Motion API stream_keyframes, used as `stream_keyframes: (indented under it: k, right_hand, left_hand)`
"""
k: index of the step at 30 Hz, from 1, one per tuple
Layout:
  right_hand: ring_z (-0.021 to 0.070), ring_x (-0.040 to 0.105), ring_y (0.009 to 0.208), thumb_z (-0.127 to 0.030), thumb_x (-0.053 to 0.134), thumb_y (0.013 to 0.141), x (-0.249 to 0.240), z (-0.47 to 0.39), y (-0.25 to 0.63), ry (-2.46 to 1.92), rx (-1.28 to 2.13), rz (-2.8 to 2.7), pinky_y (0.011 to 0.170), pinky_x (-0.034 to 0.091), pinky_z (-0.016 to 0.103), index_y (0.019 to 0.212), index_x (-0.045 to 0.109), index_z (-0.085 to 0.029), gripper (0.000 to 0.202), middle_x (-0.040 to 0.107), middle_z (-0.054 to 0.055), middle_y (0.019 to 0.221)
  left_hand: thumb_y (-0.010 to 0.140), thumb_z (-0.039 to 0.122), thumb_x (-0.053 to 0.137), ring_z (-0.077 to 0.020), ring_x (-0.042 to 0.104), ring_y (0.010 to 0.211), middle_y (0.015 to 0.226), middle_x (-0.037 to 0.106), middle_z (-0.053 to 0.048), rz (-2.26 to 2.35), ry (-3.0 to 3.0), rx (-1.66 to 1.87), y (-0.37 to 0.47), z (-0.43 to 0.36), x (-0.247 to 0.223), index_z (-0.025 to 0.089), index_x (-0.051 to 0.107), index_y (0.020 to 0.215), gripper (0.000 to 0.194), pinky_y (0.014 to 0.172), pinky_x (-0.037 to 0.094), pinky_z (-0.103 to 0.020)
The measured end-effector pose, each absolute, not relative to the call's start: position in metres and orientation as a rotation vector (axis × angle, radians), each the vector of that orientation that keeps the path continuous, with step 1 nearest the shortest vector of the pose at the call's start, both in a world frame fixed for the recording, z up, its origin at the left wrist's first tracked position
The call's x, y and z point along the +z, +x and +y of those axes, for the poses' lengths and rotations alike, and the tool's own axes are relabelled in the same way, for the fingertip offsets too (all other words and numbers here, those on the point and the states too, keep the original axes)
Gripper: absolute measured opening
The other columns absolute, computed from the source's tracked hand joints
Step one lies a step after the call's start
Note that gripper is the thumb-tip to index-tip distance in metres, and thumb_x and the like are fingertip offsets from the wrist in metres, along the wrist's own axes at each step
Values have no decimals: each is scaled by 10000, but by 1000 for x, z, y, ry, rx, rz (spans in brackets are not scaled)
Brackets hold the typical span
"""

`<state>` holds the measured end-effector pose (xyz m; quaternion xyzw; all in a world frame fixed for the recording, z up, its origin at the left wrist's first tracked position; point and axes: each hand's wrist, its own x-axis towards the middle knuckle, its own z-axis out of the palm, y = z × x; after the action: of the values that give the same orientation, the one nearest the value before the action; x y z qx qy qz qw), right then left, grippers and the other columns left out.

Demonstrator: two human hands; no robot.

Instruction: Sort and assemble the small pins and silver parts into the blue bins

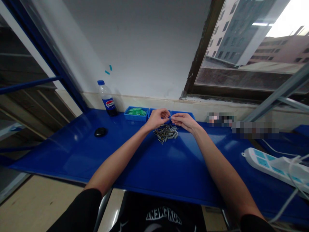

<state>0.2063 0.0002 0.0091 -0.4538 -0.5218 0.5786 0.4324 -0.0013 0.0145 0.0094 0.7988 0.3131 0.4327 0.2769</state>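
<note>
My left hand [157, 118] and my right hand [184, 120] meet fingertip to fingertip above the table, each closed in a pinch. What they pinch, if anything, is too small to make out. Just below them lies a loose pile of small metal parts [166, 132], some thin like screws or pins and some short grey cylinders. Behind the hands stand a middle blue bin [151, 111] and a right blue bin [190, 113], both partly covered by my hands, so their contents are hidden. A left blue bin [136, 118] holds green pieces [137, 111].
A cola bottle [108, 100] stands by the wall at the back left, with a black rounded object [100, 131] before it. On the right of the blue table [154, 170] lie a white power strip [272, 164] and its cables. A metal frame [277, 93] slants near the window.
</note>
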Motion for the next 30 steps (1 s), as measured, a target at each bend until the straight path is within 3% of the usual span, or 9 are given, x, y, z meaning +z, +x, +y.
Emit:
stream_keyframes:
  k: [8, 13, 21, 30]
  right_hand:
    - [138, 706, 593, -173, 850, 731, 14, 7, 218, -1269, 1064, -1384, 543, 558, 192, 780, 756, -137, 112, 743, 56, 650]
    - [146, 714, 586, -155, 787, 784, 14, 9, 222, -1345, 959, -1431, 518, 551, 195, 883, 765, -139, 103, 757, 59, 669]
    - [128, 710, 614, -159, 749, 825, 16, 6, 218, -1327, 993, -1472, 517, 531, 181, 884, 756, -156, 60, 799, 81, 816]
    - [120, 712, 627, -123, 702, 851, 11, 7, 218, -1318, 1006, -1507, 532, 529, 174, 906, 762, -152, 86, 792, 68, 804]
  left_hand:
    - [787, 104, 695, -244, 708, 936, 983, 754, -108, 1270, 2605, 476, -15, 8, 13, 157, 734, 996, 218, 858, 558, -347]
    - [784, 74, 677, -285, 703, 1014, 1095, 731, -148, 1464, 2653, 179, -14, 0, 8, 182, 747, 1085, 327, 855, 550, -342]
    - [740, -10, 594, -251, 699, 902, 922, 728, -116, 1403, 2646, 269, -13, 9, -10, 169, 737, 913, 287, 798, 518, -306]
    - [739, 10, 566, -246, 691, 876, 889, 735, -105, 1311, 2672, 414, -13, 11, -1, 160, 735, 950, 309, 806, 513, -316]
